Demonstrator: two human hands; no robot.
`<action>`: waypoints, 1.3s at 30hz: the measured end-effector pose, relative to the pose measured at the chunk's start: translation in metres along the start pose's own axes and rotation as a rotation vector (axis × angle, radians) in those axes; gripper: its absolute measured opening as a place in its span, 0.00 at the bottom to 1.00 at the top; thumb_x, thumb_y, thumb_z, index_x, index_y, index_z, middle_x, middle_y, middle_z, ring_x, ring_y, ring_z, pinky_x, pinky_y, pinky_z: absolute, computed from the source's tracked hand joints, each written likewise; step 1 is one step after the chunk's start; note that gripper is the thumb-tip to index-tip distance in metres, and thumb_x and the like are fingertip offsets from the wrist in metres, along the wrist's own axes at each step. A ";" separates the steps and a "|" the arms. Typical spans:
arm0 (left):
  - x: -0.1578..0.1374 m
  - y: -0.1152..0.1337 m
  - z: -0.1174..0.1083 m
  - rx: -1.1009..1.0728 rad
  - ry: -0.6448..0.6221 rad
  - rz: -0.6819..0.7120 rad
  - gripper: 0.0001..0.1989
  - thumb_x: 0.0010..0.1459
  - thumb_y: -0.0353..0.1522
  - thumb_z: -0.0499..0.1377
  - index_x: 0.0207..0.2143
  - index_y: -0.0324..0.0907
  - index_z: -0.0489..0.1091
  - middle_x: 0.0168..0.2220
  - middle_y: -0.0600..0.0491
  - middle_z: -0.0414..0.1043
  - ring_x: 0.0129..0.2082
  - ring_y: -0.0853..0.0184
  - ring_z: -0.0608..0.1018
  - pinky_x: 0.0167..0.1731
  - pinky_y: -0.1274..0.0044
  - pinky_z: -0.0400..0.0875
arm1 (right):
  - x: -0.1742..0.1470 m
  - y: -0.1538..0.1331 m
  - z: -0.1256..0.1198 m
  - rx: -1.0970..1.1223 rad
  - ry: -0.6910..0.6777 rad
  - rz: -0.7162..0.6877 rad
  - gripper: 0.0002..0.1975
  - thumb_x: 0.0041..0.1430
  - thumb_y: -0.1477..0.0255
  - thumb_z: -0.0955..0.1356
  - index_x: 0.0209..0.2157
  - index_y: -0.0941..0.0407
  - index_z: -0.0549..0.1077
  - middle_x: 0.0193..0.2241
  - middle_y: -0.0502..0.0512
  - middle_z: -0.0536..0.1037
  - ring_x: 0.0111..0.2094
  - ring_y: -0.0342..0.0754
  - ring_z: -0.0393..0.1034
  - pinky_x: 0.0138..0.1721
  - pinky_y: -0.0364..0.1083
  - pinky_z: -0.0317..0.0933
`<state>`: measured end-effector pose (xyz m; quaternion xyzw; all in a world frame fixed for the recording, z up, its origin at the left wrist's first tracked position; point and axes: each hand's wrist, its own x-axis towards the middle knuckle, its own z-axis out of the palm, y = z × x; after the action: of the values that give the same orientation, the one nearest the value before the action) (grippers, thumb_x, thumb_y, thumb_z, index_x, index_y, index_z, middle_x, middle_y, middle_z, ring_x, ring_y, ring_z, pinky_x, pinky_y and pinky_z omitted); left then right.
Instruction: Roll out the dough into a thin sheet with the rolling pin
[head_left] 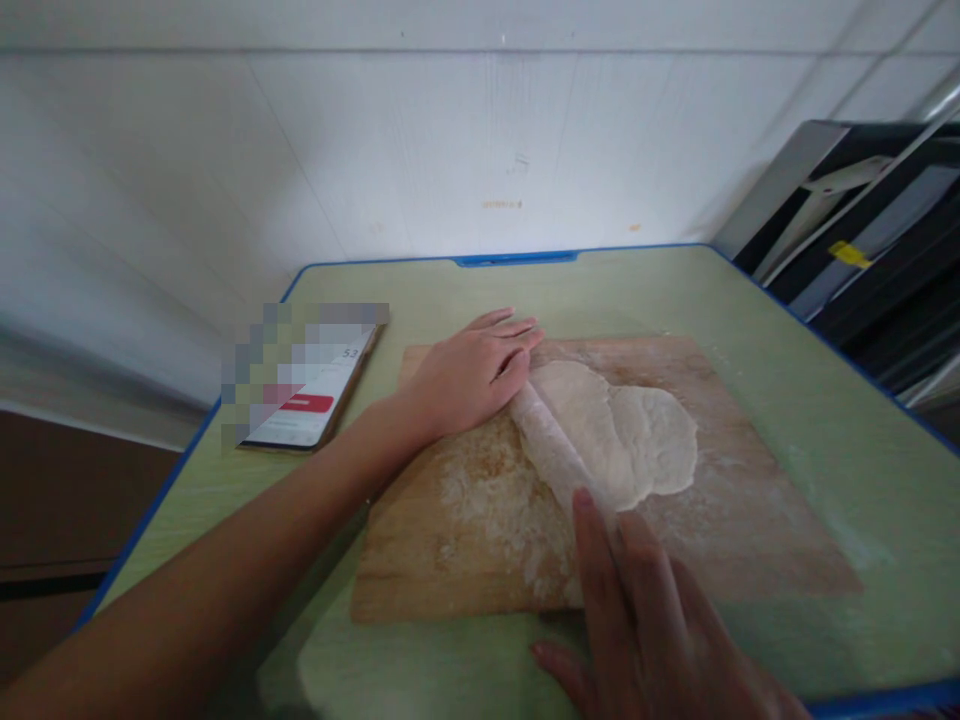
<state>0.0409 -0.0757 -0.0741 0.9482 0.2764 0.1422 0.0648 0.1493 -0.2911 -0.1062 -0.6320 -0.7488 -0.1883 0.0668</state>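
A floury rolling pin (553, 440) lies slantwise across a flattened sheet of pale dough (637, 435) on a wooden board (420, 560). At the pin's far end my left hand (480, 370) is closed over it, with the fingertips reaching past it above the board. My right hand (637, 600) holds the near end, its fingers laid along and over the pin and its thumb out to the left. Both ends of the pin are hidden under the hands. The dough spreads to the right of the pin in an uneven, lobed shape.
The board rests on a green table (637, 285) with a blue edge. A phone (315, 390) with a lit screen, partly pixelated, is on the left. Behind stands a white wall (420, 150). Dark panels and flat items (862, 220) lean at the right. Flour dusts the board.
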 end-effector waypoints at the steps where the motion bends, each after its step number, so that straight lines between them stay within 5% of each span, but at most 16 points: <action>1: -0.001 0.000 0.000 0.001 -0.003 -0.005 0.24 0.65 0.32 0.40 0.56 0.33 0.64 0.58 0.48 0.65 0.61 0.67 0.62 0.62 0.71 0.51 | 0.001 0.003 -0.001 0.004 -0.002 -0.033 0.24 0.60 0.69 0.59 0.53 0.69 0.67 0.43 0.72 0.76 0.25 0.49 0.72 0.12 0.42 0.60; 6: -0.004 0.003 -0.003 0.011 -0.009 -0.046 0.25 0.64 0.32 0.39 0.56 0.31 0.63 0.59 0.47 0.63 0.61 0.68 0.62 0.63 0.71 0.49 | 0.008 0.018 -0.007 -0.012 0.034 -0.258 0.24 0.62 0.71 0.57 0.53 0.72 0.67 0.39 0.71 0.77 0.22 0.44 0.69 0.19 0.42 0.65; 12: -0.010 0.005 -0.004 0.003 0.001 -0.101 0.25 0.64 0.32 0.39 0.58 0.29 0.61 0.61 0.45 0.60 0.63 0.66 0.58 0.63 0.70 0.49 | 0.007 0.008 -0.010 0.029 0.024 -0.046 0.26 0.62 0.63 0.58 0.55 0.63 0.66 0.43 0.68 0.76 0.27 0.46 0.71 0.14 0.40 0.60; 17: -0.018 0.008 -0.006 0.006 -0.008 -0.192 0.26 0.65 0.34 0.38 0.60 0.33 0.59 0.62 0.50 0.57 0.64 0.64 0.55 0.63 0.68 0.51 | 0.006 0.006 -0.010 0.050 0.002 -0.072 0.30 0.61 0.60 0.61 0.56 0.67 0.64 0.45 0.73 0.75 0.26 0.49 0.70 0.12 0.43 0.58; 23: -0.027 0.009 -0.008 0.005 -0.003 -0.211 0.26 0.65 0.34 0.38 0.60 0.32 0.58 0.63 0.48 0.55 0.64 0.62 0.55 0.63 0.68 0.49 | 0.008 0.012 -0.020 0.060 0.056 -0.037 0.24 0.60 0.61 0.63 0.54 0.57 0.67 0.46 0.62 0.76 0.28 0.44 0.70 0.19 0.40 0.63; 28: -0.039 0.008 -0.005 0.021 0.051 -0.217 0.27 0.64 0.34 0.37 0.59 0.29 0.58 0.62 0.45 0.57 0.63 0.62 0.57 0.63 0.66 0.49 | 0.010 0.018 -0.017 0.007 0.062 -0.106 0.24 0.59 0.68 0.63 0.54 0.65 0.66 0.45 0.68 0.76 0.27 0.47 0.72 0.20 0.43 0.66; 34: -0.044 0.014 -0.006 0.076 0.062 -0.270 0.28 0.64 0.34 0.36 0.58 0.28 0.61 0.60 0.44 0.61 0.62 0.59 0.59 0.62 0.64 0.51 | 0.016 0.045 -0.016 0.164 0.140 -0.192 0.25 0.54 0.84 0.56 0.53 0.64 0.66 0.41 0.61 0.78 0.30 0.46 0.74 0.18 0.40 0.67; 39: -0.047 0.030 -0.009 0.144 0.056 -0.328 0.26 0.63 0.32 0.37 0.53 0.30 0.66 0.55 0.43 0.67 0.59 0.57 0.65 0.60 0.58 0.52 | 0.013 0.096 -0.009 0.266 0.031 -0.154 0.24 0.60 0.78 0.58 0.58 0.52 0.63 0.49 0.55 0.75 0.40 0.50 0.74 0.27 0.45 0.71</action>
<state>0.0150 -0.1258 -0.0709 0.8882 0.4386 0.1361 0.0112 0.2383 -0.2696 -0.0745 -0.5552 -0.8123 -0.1017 0.1468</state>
